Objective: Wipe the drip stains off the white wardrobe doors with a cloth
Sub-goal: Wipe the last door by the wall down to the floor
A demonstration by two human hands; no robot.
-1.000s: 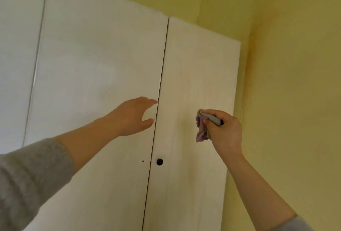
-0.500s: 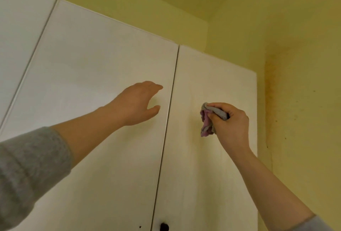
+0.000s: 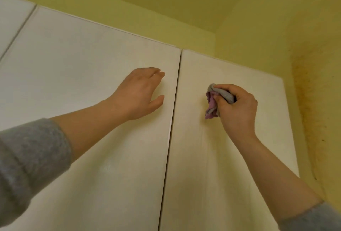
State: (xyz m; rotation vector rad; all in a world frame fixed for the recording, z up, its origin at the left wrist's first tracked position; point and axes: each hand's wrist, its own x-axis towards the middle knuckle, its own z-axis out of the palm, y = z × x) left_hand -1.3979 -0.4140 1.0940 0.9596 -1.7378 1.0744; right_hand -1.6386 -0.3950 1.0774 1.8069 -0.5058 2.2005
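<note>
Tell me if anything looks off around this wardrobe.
Yes: the yellow wall right of the right-hand door carries a brownish vertical stain with dark specks near the corner. Faint streaks run down that door below the cloth.

Soft even daylight, faint shadows, slight blur, wide-angle edge warping.

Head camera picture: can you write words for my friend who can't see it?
A right hand presses a bunched grey and pink cloth against the upper part of a white wardrobe door. The left hand rests open on the neighbouring door, beside the gap between them. Yellow walls surround the wardrobe, with brownish staining on the right.
</note>
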